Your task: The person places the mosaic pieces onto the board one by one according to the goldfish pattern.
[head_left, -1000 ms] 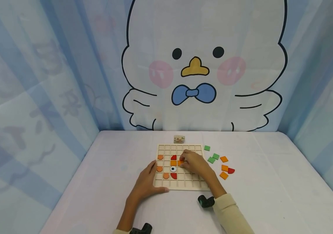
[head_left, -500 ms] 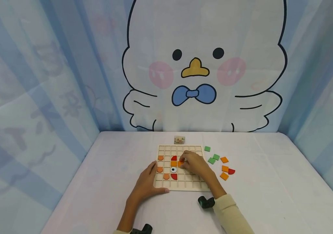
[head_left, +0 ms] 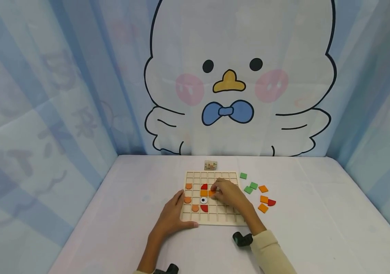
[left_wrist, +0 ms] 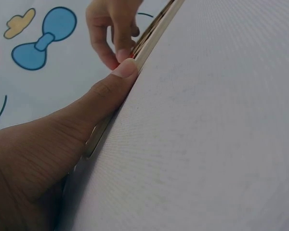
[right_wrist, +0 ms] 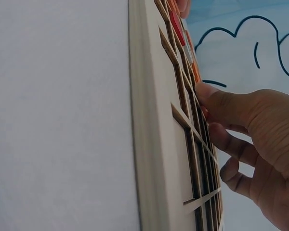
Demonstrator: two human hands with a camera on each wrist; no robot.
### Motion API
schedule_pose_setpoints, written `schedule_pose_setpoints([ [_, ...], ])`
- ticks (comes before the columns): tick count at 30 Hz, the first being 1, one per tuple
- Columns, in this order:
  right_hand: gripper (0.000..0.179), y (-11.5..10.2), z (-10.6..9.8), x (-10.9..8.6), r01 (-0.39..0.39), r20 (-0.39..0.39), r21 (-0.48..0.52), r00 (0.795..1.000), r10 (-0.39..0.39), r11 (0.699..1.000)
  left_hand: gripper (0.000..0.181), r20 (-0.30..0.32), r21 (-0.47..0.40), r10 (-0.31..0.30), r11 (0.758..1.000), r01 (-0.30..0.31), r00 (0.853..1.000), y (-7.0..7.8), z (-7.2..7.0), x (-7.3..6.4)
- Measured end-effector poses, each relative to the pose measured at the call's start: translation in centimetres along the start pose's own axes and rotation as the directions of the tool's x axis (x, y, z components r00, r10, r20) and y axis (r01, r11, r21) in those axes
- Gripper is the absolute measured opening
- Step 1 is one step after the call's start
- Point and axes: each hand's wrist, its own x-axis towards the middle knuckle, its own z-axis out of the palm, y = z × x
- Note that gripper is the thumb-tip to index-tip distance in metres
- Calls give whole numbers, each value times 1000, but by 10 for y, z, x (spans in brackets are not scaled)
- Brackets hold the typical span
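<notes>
A pale wooden grid board [head_left: 222,220] lies on the table. At its near left corner my left hand [head_left: 172,217] rests, thumb along the front edge and fingers along the left side. My right hand [head_left: 228,193] pinches an orange square tile [head_left: 211,193] at a cell near the middle; its fingertips partly cover the tile. Left of that sits another orange square tile [head_left: 204,193]. Red rounded pieces [head_left: 204,208] lie above and below, with a white disc with a black dot [head_left: 203,200] between. Light orange discs [head_left: 195,208] occupy cells on the left.
Right of the board lie green tiles [head_left: 248,190], orange tiles [head_left: 263,208] and a red rounded piece [head_left: 271,203]. A small patterned card [head_left: 210,165] is behind the board. Dark wrist devices [head_left: 242,239] sit by both forearms. A cartoon curtain [head_left: 229,133] hangs behind the table.
The whole head view has shifted slightly, so the scene sits a little lower. Both hands keep their places on the board.
</notes>
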Motion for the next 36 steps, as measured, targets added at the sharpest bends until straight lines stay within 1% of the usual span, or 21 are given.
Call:
schedule_pose_setpoints([
  [3,19,0,-1,-1,8,-9,6,1000,-8,1000,125,0,-7,-3,1000,3,1000,0,0,-1],
  [9,16,4,-9,-6,-13,-39,20,999,14,1000,124,-2,-4,-1,1000,1,1000,1,0,-1],
  [15,18,20,-24,-13,-9,-67,31,998,11,999,125,-11,-11,4,1000,-5,1000,2,0,-1],
  [21,18,41,-36,-26,-32,-113,20,993,34,999,125,-3,-2,-13,1000,13,1000,1,1,-1],
  [24,17,50,-41,-34,-73,-120,29,990,76,997,124,-3,-2,-12,1000,12,1000,1,0,-2],
  [29,17,66,-51,-46,-155,-108,32,982,157,987,124,0,-9,-5,1000,5,1000,2,-1,-2],
  [33,19,79,-56,-55,-215,-114,22,970,216,976,125,0,-4,-5,1000,5,1000,2,0,-2],
  [36,22,88,-60,-61,-251,-129,-13,960,247,968,125,-5,0,-9,1000,9,1000,1,0,-2],
])
